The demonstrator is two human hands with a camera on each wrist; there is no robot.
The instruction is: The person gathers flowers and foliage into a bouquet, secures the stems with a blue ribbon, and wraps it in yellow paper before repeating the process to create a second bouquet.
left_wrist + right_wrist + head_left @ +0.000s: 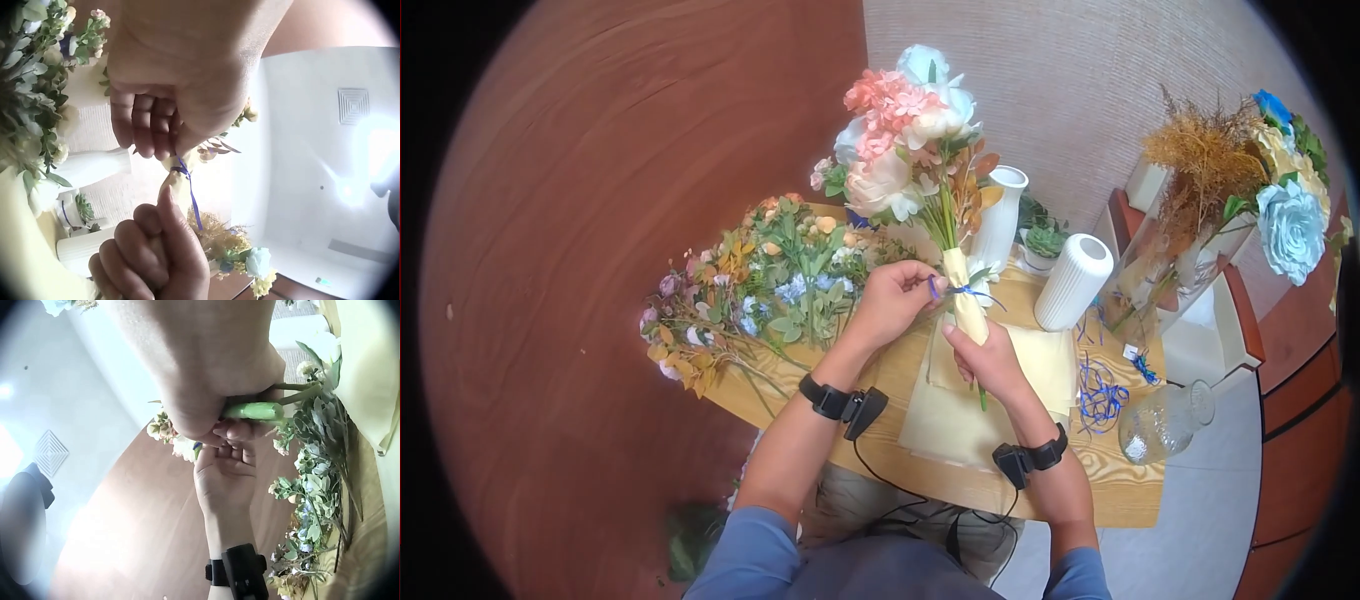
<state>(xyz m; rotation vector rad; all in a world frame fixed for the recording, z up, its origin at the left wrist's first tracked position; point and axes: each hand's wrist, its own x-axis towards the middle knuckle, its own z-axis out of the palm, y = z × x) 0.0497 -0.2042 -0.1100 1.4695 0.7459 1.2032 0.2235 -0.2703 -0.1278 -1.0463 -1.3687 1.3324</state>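
Note:
A bouquet of pink, cream and pale blue flowers (900,125) stands tilted over the table, its stems wrapped in cream paper (970,312). The right hand (992,362) grips the wrapped stems low down, thumb along the paper; green stem ends (256,412) stick out below it in the right wrist view. A blue ribbon (181,167) is tied around the wrap, one end hanging loose. The left hand (893,305) pinches the ribbon beside the knot between thumb and fingertips; its other fingers are curled in the left wrist view.
Loose artificial flowers (790,285) cover the table's left side. Cream paper sheets (940,425) lie in front. White vases (1075,283), a small succulent (1045,240), tangled blue ribbon (1102,393), a glass vase (1165,425) and a dried-flower arrangement (1205,150) stand or lie to the right.

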